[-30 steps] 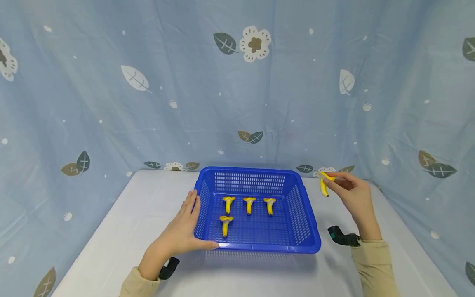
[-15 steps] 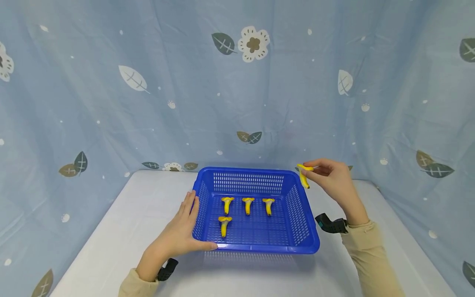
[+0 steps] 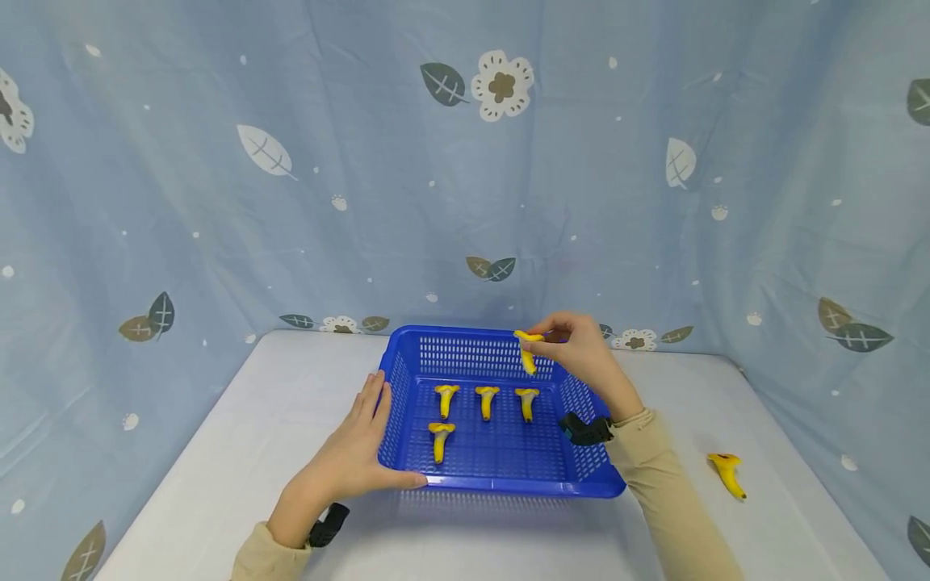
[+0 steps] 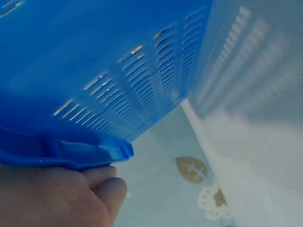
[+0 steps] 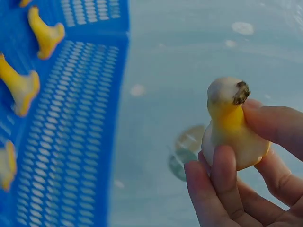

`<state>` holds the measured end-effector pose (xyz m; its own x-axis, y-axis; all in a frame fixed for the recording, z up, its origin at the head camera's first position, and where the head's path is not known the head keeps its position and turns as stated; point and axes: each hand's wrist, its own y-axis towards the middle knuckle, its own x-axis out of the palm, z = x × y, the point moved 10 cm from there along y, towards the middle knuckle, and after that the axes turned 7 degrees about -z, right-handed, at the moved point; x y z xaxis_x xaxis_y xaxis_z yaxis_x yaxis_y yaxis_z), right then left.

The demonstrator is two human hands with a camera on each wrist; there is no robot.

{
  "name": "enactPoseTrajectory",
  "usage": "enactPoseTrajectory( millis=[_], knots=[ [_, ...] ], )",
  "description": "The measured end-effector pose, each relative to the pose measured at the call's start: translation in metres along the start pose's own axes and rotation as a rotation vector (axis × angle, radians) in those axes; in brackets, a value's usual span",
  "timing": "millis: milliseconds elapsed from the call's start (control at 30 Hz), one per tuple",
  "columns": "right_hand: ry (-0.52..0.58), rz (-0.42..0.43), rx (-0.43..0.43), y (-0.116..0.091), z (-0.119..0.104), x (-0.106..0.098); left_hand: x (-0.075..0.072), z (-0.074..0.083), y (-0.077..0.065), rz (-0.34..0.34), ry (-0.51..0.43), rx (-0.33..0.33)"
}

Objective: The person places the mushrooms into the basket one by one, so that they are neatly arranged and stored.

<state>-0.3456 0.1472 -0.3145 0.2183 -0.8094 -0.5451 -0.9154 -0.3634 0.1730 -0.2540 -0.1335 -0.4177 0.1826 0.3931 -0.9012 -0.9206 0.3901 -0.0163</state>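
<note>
My right hand [image 3: 581,347] pinches a yellow chanterelle mushroom [image 3: 528,360] between thumb and fingers, above the back right part of the blue plastic basket [image 3: 501,486]. Up close in the right wrist view, this chanterelle [image 5: 226,120] shows a pale body and a dark, rough stem tip. Inside the basket, three chanterelles [image 3: 487,402] lie in a back row, and another chanterelle [image 3: 440,442] lies in front of the left one. My left hand [image 3: 345,456] rests at the basket's front left corner, straight fingers along the left rim and thumb on the front rim.
One more chanterelle [image 3: 728,474] lies on the white tabletop [image 3: 697,403], right of the basket and beyond my right forearm. A blue curtain [image 3: 392,194] with leaves and flowers hangs behind and around the table.
My right hand has carried its chanterelle left, from beside the basket to over its back part. The chanterelle on the table at right has come into view. My left hand has stayed put.
</note>
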Motion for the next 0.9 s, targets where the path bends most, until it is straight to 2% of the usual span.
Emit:
enactPoseTrajectory(
  millis=[200, 300, 633, 900],
  knots=[
    [0.018, -0.072, 0.003, 0.012, 0.017, 0.034, 0.001, -0.001, 0.0, -0.005, 0.003, -0.005],
    [0.061, -0.108, 0.004, 0.016, 0.027, 0.048, 0.001, -0.002, 0.0, -0.002, 0.01, -0.005],
    [0.186, -0.282, -0.035, 0.02, 0.046, 0.086, -0.001, 0.0, -0.001, 0.003, 0.006, 0.005],
    [0.134, -0.38, -0.051, 0.02, 0.053, 0.107, 0.0, 0.001, 0.0, 0.0, 0.007, 0.004]
  ],
)
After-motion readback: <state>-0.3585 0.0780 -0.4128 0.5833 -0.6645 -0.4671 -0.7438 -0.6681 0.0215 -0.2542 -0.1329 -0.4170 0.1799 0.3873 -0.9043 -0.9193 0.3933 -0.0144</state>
